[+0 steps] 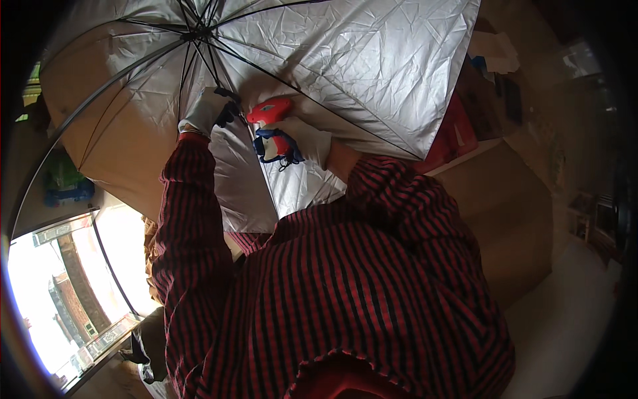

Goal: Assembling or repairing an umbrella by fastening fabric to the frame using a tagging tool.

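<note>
An open umbrella (345,60) with a silver lining and dark ribs spreads in front of me, its inside facing me. Both of my hands wear white gloves with dark blue fingers. My right hand (302,139) is wrapped round the handle of a red hand tool (271,109) with a rounded head; its exact kind is unclear. That head lies close to a seam of the lining. Just left of the tool, my left hand (211,110) is at the lining with its fingers bent in. Whatever those fingers pinch is too small to make out.
Brown cardboard (498,219) lies to the right, beside a red object (455,136) partly under the umbrella's edge. At the lower left is a bright window (73,286). A green and blue bundle (66,183) sits above it. Black ribs meet at the umbrella's hub (197,33).
</note>
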`<state>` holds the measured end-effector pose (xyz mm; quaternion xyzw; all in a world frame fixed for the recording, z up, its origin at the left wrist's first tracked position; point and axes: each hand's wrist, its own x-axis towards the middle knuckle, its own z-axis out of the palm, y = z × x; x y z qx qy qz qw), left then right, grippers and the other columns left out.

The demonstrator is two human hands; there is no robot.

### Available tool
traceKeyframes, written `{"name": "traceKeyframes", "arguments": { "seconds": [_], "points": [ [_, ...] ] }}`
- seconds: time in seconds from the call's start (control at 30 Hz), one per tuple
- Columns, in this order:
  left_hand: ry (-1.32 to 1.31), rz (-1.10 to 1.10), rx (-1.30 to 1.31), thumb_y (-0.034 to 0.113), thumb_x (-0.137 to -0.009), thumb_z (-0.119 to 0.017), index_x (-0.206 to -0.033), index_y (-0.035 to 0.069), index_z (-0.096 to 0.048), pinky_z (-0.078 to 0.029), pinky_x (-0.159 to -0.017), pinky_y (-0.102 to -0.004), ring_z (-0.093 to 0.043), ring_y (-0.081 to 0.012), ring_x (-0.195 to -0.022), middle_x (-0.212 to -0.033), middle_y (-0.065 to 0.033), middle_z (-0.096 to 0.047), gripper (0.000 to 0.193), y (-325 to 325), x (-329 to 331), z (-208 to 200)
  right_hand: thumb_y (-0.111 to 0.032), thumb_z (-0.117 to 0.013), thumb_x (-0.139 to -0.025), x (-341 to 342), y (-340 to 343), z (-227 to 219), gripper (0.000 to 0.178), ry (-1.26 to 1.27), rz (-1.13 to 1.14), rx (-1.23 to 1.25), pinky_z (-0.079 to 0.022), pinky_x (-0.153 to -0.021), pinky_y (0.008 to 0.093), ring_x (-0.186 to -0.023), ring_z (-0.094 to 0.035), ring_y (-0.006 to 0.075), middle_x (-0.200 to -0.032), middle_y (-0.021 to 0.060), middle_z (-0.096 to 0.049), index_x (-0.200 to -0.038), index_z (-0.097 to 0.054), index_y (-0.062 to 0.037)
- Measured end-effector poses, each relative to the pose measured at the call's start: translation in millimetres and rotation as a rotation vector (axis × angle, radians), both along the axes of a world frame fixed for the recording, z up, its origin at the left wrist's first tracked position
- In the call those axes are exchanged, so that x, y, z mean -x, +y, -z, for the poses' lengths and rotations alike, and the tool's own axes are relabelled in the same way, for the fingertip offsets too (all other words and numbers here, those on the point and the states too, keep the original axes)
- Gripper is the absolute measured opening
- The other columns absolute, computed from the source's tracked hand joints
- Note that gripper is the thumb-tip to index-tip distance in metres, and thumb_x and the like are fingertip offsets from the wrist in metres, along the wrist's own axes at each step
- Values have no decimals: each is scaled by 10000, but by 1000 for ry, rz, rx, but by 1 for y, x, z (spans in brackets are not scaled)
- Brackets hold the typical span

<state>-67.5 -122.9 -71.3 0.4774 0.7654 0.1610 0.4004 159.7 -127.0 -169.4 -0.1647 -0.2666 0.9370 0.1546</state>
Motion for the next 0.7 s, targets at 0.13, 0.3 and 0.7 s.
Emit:
{"name": "traceKeyframes", "arguments": {
  "seconds": [0.13,0.3,0.7],
  "points": [
    [-71,-62,20,111,-854,-579,-933,37,-717,-439,-430,-255,-594,-120,-509,-698,-39,-684,175,4,4,-2,-238,-643,-887,-9,1,-13,275,35,-44,17,-545,-722,281,-812,-649,141,-927,46,-662,-1056,-607,-24],
    [-218,-43,-69,105,-855,-577,-939,32,-715,-423,-422,-250,-582,-110,-503,-701,-39,-684,178,-5,9,-1,-248,-636,-892,-3,4,5,283,144,-80,-65,-544,-718,280,-815,-649,146,-942,49,-659,-1065,-601,-27],
    [-215,-93,-47,71,-850,-544,-1008,-20,-694,-381,-384,-230,-548,-103,-455,-756,-91,-707,236,0,-1,-8,-228,-613,-902,5,-5,3,223,-41,58,94,-521,-637,278,-737,-626,139,-891,41,-645,-1016,-585,-39]
  ]
}}
